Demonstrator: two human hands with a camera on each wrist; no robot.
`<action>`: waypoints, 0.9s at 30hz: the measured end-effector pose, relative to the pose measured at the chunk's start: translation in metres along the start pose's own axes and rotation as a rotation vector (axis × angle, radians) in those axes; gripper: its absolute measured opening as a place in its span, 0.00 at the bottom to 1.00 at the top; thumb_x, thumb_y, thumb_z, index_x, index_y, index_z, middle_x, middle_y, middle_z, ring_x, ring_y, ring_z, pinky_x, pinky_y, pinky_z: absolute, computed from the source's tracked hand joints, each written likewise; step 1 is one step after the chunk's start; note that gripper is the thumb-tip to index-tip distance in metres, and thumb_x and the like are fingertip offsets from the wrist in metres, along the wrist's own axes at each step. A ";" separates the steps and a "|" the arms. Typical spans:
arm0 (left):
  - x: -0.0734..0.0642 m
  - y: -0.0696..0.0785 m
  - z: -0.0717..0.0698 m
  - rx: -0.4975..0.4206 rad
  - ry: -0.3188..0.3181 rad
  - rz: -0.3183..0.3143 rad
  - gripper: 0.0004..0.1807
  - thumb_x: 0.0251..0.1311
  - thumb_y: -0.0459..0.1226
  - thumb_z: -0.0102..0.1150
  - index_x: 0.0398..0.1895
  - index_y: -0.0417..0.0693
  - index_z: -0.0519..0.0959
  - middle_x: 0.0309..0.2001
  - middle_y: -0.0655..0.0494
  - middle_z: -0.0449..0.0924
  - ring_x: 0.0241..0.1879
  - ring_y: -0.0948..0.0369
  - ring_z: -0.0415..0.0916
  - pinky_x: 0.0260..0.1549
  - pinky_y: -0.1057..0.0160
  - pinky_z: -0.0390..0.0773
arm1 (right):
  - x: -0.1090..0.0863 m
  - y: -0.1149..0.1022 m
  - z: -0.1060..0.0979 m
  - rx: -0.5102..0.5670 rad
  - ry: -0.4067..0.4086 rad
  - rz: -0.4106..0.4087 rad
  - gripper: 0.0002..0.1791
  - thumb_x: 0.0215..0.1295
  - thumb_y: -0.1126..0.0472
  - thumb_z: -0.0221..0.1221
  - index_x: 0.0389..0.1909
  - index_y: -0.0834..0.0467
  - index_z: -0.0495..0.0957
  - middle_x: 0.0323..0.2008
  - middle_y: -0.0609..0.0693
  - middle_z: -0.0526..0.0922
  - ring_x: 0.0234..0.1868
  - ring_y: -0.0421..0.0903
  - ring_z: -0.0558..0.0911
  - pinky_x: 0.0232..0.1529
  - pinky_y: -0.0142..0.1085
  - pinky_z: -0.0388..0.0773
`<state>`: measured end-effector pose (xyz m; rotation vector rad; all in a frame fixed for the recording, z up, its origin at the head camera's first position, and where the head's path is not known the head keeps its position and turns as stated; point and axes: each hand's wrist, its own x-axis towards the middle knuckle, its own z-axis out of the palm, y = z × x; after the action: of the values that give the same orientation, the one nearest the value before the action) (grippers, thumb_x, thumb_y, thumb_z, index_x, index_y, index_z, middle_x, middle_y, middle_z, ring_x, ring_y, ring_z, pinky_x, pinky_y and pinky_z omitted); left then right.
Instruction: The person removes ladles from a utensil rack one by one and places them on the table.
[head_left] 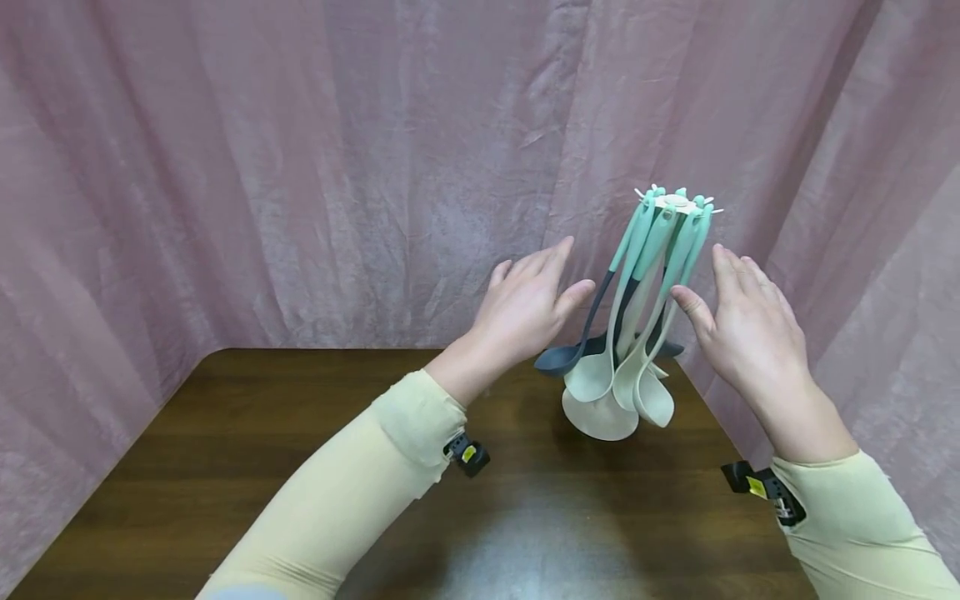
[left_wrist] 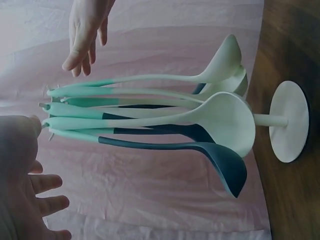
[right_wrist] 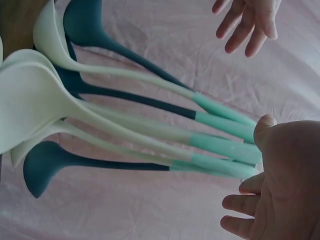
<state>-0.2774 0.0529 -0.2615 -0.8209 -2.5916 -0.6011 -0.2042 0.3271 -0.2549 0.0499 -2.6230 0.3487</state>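
A white utensil stand (head_left: 600, 421) with a round base rises from the table toward the right, with several ladles hanging around its top. Their handles are mint green; some bowls are white, such as one white ladle (head_left: 588, 379), and others dark blue-grey, like a dark ladle (head_left: 558, 360). To the left of the handles is my left hand (head_left: 521, 308), fingers extended and thumb apart. My right hand (head_left: 753, 342) is raised on the opposite side, also with straight fingers. Neither hand holds anything. In the left wrist view, the stand's base (left_wrist: 290, 122) sits beneath the hanging bowls.
The brown wooden table (head_left: 262, 450) extends to the left and front. Behind it and along the right hangs a pink curtain (head_left: 435, 167), close to the stand. A small black wrist camera (head_left: 467, 455) is strapped on the left sleeve, another wrist camera (head_left: 761, 487) on the right.
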 end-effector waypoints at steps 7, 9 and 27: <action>0.026 0.011 0.005 -0.032 0.003 0.003 0.41 0.87 0.64 0.35 0.92 0.56 0.52 0.85 0.59 0.63 0.83 0.61 0.60 0.78 0.44 0.56 | 0.018 0.010 -0.006 0.017 -0.025 0.059 0.51 0.87 0.29 0.37 0.89 0.64 0.42 0.84 0.73 0.53 0.85 0.72 0.51 0.79 0.71 0.49; 0.032 0.015 0.007 -0.041 0.005 0.004 0.40 0.87 0.64 0.34 0.92 0.56 0.52 0.85 0.60 0.63 0.83 0.63 0.59 0.79 0.44 0.56 | 0.022 0.011 -0.007 0.025 -0.035 0.074 0.51 0.86 0.28 0.36 0.90 0.63 0.41 0.85 0.72 0.52 0.86 0.71 0.50 0.78 0.73 0.50; 0.083 0.040 0.011 -0.006 -0.024 -0.015 0.40 0.86 0.66 0.30 0.91 0.60 0.55 0.86 0.63 0.61 0.84 0.64 0.57 0.78 0.49 0.58 | 0.052 0.011 -0.012 0.077 -0.018 0.083 0.50 0.86 0.27 0.30 0.90 0.60 0.44 0.85 0.70 0.54 0.84 0.73 0.55 0.71 0.78 0.56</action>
<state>-0.3193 0.1256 -0.2224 -0.8163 -2.6207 -0.6071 -0.2450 0.3420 -0.2227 -0.0297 -2.6343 0.4803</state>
